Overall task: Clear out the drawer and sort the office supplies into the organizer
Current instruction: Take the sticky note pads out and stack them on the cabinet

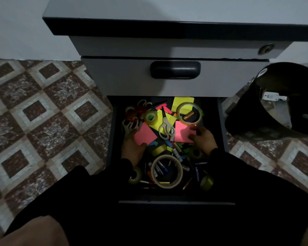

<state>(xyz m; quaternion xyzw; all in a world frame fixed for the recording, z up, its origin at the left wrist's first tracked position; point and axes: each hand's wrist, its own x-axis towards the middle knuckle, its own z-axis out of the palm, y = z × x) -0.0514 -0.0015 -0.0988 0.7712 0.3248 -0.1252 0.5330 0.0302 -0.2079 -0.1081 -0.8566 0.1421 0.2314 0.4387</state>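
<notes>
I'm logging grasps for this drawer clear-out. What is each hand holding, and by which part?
The left hand pinches a pink sticky-note pad at its near corner. The right hand grips another pink sticky-note pad by its right edge.

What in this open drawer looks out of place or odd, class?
A battery lies inside the clear tape roll at the drawer's back right, and scissors sprawl across loose sticky notes; everything is jumbled, unsorted.

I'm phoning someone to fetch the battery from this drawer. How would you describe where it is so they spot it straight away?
Look in the open bottom drawer of the grey cabinet, toward its back right corner. A big clear tape roll lies flat there on yellow notes. The battery is the small copper-orange cylinder lying inside that ring, the only thing in it.
</notes>
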